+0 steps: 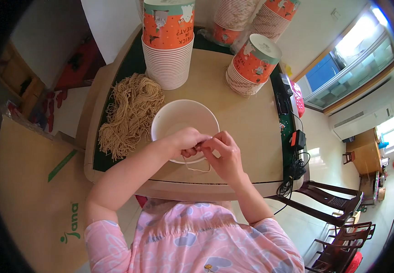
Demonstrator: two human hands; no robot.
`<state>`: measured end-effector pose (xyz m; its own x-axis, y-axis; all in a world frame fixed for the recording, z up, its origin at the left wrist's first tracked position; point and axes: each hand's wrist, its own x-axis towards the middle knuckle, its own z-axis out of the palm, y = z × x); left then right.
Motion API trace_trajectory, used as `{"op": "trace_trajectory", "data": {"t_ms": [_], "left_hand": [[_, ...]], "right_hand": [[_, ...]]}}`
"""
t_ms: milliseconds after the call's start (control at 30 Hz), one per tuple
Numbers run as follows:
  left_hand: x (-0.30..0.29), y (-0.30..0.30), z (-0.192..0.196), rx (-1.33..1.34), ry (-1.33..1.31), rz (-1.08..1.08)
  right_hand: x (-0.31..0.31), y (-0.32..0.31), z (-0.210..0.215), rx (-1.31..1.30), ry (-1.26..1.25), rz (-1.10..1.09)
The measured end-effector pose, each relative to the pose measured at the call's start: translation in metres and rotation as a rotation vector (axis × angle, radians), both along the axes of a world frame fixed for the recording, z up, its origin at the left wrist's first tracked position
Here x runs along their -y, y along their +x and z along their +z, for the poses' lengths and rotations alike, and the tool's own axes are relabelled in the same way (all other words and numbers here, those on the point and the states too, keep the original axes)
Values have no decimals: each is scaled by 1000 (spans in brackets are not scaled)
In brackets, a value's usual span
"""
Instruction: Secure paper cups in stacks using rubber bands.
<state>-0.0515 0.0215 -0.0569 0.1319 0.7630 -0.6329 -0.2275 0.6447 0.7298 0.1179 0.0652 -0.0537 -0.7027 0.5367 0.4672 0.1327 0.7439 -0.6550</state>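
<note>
Both hands, left hand [185, 142] and right hand [224, 157], meet at the near rim of the white bowl [179, 119], apparently pinching a thin string [197, 169]; noodles [131, 113] lie left.

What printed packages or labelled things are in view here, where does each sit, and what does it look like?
Tall stack of paper cups: table's far side, behind the white bowl; orange and teal print.
Tilted cup stack: far right of table; same colours.
Bagged cup stacks: against the wall.
Cardboard sheet: floor, left; tan, green logo.
</note>
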Motion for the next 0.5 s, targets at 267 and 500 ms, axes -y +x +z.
{"op": "trace_trajectory", "data": {"t_ms": [267, 500], "left_hand": [[0, -5, -2, 17, 58, -1], [11, 7, 11, 93, 132, 180]], "right_hand": [[2, 1, -2, -60, -51, -34], [2, 6, -15, -155, -294, -101]]}}
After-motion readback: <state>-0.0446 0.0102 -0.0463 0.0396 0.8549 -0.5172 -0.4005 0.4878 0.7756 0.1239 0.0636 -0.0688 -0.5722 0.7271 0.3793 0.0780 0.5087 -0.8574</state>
